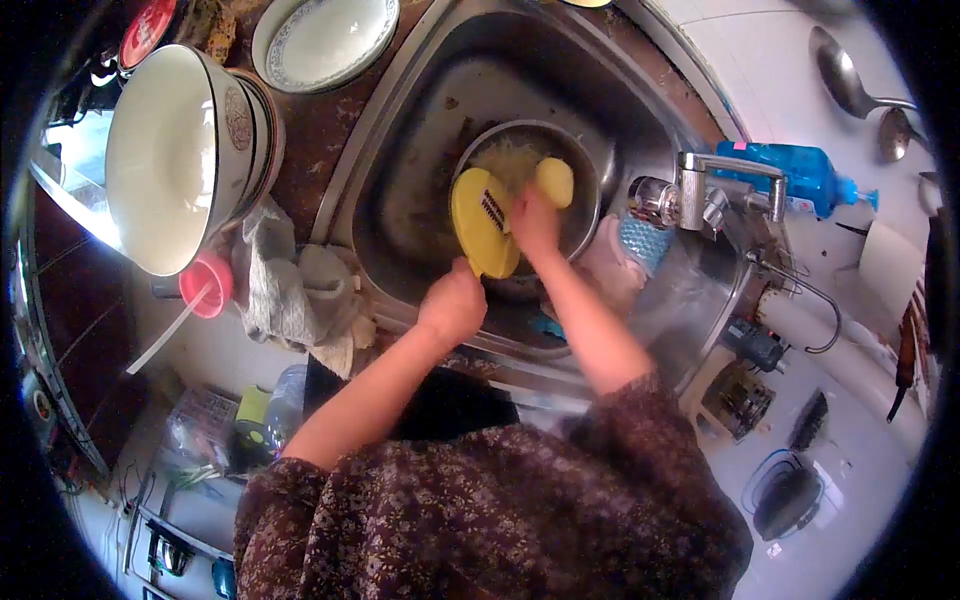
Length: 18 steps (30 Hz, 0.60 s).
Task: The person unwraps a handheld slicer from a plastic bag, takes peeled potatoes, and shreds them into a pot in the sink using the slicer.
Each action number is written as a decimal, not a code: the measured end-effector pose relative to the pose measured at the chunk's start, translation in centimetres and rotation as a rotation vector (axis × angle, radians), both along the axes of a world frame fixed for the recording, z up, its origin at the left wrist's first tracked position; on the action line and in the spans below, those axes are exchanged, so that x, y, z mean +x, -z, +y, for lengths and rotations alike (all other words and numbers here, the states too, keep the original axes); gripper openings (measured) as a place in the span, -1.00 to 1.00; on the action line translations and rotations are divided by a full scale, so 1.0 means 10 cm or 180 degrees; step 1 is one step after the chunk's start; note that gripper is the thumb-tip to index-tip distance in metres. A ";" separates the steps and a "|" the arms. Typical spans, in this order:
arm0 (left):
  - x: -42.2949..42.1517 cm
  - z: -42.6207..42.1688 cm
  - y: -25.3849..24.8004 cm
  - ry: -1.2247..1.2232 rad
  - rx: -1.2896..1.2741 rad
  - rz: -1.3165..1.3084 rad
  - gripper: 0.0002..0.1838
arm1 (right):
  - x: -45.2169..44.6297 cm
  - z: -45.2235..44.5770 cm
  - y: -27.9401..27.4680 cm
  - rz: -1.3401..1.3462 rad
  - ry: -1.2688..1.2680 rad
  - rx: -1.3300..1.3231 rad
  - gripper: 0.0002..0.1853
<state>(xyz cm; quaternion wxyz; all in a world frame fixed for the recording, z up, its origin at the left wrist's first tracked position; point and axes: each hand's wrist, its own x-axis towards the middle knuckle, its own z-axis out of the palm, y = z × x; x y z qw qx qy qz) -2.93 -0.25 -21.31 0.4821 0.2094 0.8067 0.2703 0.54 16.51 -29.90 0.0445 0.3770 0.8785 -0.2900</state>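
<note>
My left hand (455,303) is closed around the near end of a yellow grater (477,250), which tilts over a round metal basin (590,165) in the sink. A dark toothed blade shows in the grater's middle. Close beside this blade, my right hand (536,222) is closed, its fingers partly hidden. A peeled yellow potato (556,182) shows just past those fingers, against the hand. Pale shreds (507,158) lie in the basin beneath.
The steel sink (405,130) surrounds the basin. A faucet (693,190) and a blue pump bottle (780,172) are at the right. Stacked bowls (165,160), plates (335,45) and a grey cloth (275,275) stand left. A blue-patterned item (645,243) lies in the sink.
</note>
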 end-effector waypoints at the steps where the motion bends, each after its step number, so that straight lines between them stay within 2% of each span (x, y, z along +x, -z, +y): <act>1: 0.03 -0.01 0.06 -0.0028 0.0045 0.0039 -0.78 | 0.05 -0.08 -0.07 0.0069 0.0057 -0.0147 -0.91; 5: 0.01 0.01 0.05 -0.0020 -0.0053 -0.0089 -0.77 | 0.19 -0.41 -0.51 0.0278 -0.0093 -0.0513 -0.89; 9: -0.01 0.00 0.07 -0.0065 0.0078 -0.0102 -0.77 | 0.14 -0.38 -0.47 0.0215 -0.0324 -0.0458 -0.89; 12: 0.02 -0.03 0.15 0.0004 0.0257 0.0043 -0.77 | 0.21 -0.31 -0.22 0.0089 -0.0140 -0.0597 -0.86; 14: 0.00 -0.01 0.10 -0.0088 0.0079 -0.0023 -0.78 | 0.25 -0.29 -0.16 0.0808 0.0524 -0.1002 -0.77; 18: 0.01 -0.03 0.10 -0.0196 0.0227 -0.0097 -0.78 | 0.30 -0.24 -0.29 0.0238 0.0401 -0.0915 -0.74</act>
